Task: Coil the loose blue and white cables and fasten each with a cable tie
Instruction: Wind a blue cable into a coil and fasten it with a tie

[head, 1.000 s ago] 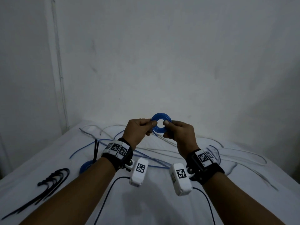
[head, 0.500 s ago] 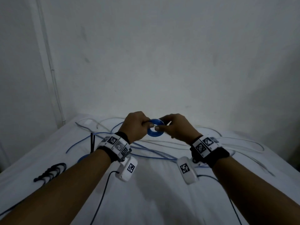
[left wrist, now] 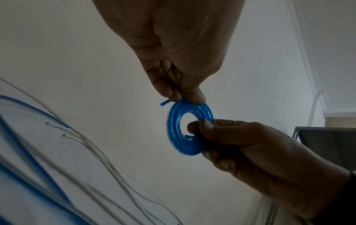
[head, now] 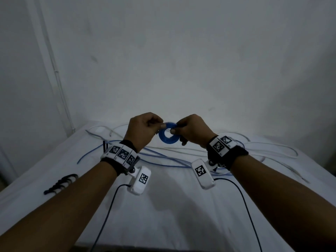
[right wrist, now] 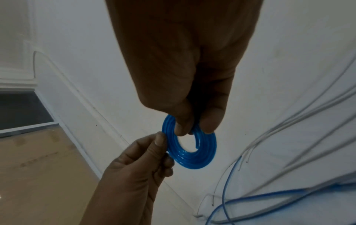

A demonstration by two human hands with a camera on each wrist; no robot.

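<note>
A bundle of black cable ties lies on the near left of the white table. One more black tie stands just left of the left wrist, partly hidden. Loose blue cables run across the middle of the table, under both forearms. The left hand is raised above the table, its fingers curled. Its thumb and fingertips pinch the rim of a flat blue coil. A short free end of the coil sticks out just beside this pinch. The coil hangs in the air between the two hands, above the far middle of the table. The right hand grips the opposite side of the coil. Its thumb reaches into the central opening, and its fingers press the other face. Loose white cables spread over the far right of the table, with some reaching across to the far left.
</note>
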